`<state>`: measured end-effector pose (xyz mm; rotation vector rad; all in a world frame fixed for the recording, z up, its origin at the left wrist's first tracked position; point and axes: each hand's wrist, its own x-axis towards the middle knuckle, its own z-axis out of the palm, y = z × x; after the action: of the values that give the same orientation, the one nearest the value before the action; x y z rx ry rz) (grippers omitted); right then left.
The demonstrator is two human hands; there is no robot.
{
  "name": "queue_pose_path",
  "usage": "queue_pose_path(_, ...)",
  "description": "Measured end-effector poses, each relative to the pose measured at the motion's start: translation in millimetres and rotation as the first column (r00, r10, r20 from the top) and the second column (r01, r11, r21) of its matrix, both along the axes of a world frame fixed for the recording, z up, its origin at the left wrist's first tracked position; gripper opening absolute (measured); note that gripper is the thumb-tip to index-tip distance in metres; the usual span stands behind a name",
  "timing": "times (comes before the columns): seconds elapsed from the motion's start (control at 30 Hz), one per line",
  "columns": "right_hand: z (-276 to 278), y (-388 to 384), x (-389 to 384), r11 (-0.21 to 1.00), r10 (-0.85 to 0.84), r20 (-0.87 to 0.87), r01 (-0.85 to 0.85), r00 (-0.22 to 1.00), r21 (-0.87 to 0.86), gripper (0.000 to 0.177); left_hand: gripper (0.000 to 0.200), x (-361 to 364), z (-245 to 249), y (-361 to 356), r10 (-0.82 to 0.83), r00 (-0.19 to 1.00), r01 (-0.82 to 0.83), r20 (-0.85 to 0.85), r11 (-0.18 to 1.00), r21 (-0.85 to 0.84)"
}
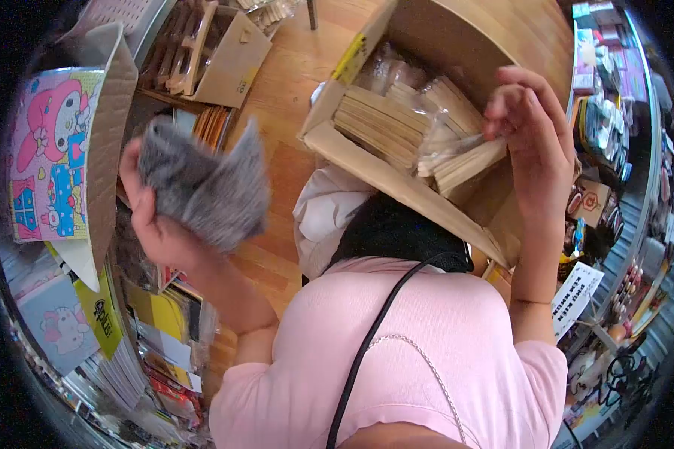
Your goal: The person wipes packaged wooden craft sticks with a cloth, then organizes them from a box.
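My left hand [153, 217] is closed around a crumpled grey cloth [210, 183], blurred a little by motion, held left of the box. My right hand [530, 123] is over the right side of an open cardboard box [397, 176], its fingers curled and pinching the clear plastic end of a bag of flat wooden sticks [464, 168]. That bag lies tilted on the box's contents. More plastic-wrapped bundles of wooden sticks [382, 123] fill the box beside it. The box sits in front of my lap.
At the left stand a shelf with a pink cartoon-printed board [52, 157], a yellow packet [97, 314] and stacked notebooks. Another cardboard box [232, 60] with wooden items is at the back left. Crowded shelves [614, 112] and a printed sign [577, 299] are close on the right.
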<state>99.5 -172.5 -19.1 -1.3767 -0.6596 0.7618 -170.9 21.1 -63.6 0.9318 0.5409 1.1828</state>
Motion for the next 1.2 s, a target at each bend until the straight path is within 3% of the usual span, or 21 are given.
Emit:
queue_pose_path(0.1,6,-3,-4,0.999,-0.036,-0.045,0.037,0.998,0.027,0.034,0.043,81,29,-15,-0.126,0.992,0.110,0.032,0.947,0.302)
queue_pose_path(0.17,5,-9,-2,0.994,-0.040,-0.115,0.052,0.993,0.100,0.034,0.042,123,51,-33,-0.003,0.943,0.194,-0.332,0.816,0.544)
queue_pose_path(0.23,0,-18,8,0.944,0.257,-0.295,-0.174,0.920,0.280,0.065,0.046,162,53,-56,-0.069,0.926,0.292,-0.371,0.752,0.591)
queue_pose_path(0.27,-6,-27,20,0.862,0.443,-0.468,-0.219,0.765,0.458,0.060,0.033,183,60,-67,-0.292,0.866,0.495,-0.405,0.611,0.618)
queue_pose_path(0.3,-9,-32,21,0.862,0.431,-0.462,-0.203,0.775,0.464,0.060,0.025,200,68,-75,-0.488,0.748,0.653,-0.450,0.420,0.631)
queue_pose_path(0.33,-11,-35,20,0.933,0.097,-0.464,0.081,0.881,0.350,0.052,0.025,216,64,-75,-0.498,0.740,0.659,-0.452,0.404,0.635)
queue_pose_path(0.37,-12,-39,21,0.895,-0.250,-0.426,0.376,0.869,0.242,0.046,0.027,232,57,-75,-0.515,0.733,0.611,-0.445,0.211,0.763)
queue_pose_path(0.4,-11,-47,30,0.904,-0.239,-0.428,0.361,0.872,0.230,0.037,0.028,242,54,-78,-0.532,0.723,0.526,-0.441,0.011,0.850)
queue_pose_path(0.43,-6,-60,33,0.897,-0.250,-0.430,0.375,0.867,0.234,0.037,0.034,240,62,-83,-0.725,0.538,0.724,-0.430,0.138,0.676)
queue_pose_path(0.5,3,-91,40,0.869,-0.328,-0.305,0.413,0.894,0.274,0.033,0.039,220,91,-69,-0.338,0.671,0.709,-0.660,0.033,0.704)
queue_pose_path(0.53,-5,-120,52,0.859,-0.284,-0.225,0.352,0.932,0.373,0.035,0.043,215,82,-63,-0.044,0.768,0.639,-0.638,0.095,0.763)
queue_pose_path(0.57,-5,-134,55,0.757,-0.538,-0.217,0.580,0.814,0.301,0.031,0.049,209,65,-55,0.258,0.787,0.549,-0.561,0.122,0.827)
queue_pose_path(0.63,-8,-167,55,0.712,-0.399,-0.354,0.529,0.846,0.462,0.035,0.055,191,34,-24,0.536,0.585,0.610,-0.609,0.204,0.766)
queue_pose_path(0.67,-13,-179,50,0.703,-0.408,-0.360,0.540,0.839,0.462,0.035,0.052,177,8,5,0.468,0.471,0.693,-0.748,0.329,0.642)
queue_pose_path(0.7,-19,-189,45,0.607,-0.626,-0.387,0.735,0.677,0.302,0.034,0.050,170,-9,23,0.380,0.340,0.751,-0.860,0.440,0.492)
queue_pose_path(0.73,-26,-198,40,0.455,-0.803,-0.366,0.880,0.471,0.134,0.034,0.048,170,7,13,0.108,0.138,0.772,-0.985,0.611,0.175)
queue_pose_path(0.77,-34,-208,36,0.450,-0.805,-0.368,0.883,0.465,0.132,0.034,0.045,168,23,2,-0.198,-0.053,0.716,-0.979,0.676,-0.175)
queue_pose_path(0.83,-47,-220,32,0.635,-0.562,-0.452,0.711,0.693,0.301,0.031,0.043,158,15,12,-0.198,0.008,0.702,-0.980,0.699,-0.135)
queue_pose_path(0.97,-53,-217,19,0.531,-0.698,-0.465,0.829,0.545,0.175,0.029,0.036,146,27,4,-0.193,0.177,0.615,-0.965,0.787,-0.044)
queue_pose_path(1.13,-49,-212,18,0.523,-0.682,-0.471,0.824,0.559,0.220,0.028,0.035,149,15,34,-0.242,0.312,0.566,-0.919,0.824,-0.024)
queue_pose_path(1.2,-49,-208,21,0.540,-0.663,-0.463,0.804,0.588,0.248,0.029,0.035,159,19,32,-0.127,0.412,0.517,-0.902,0.848,0.117)
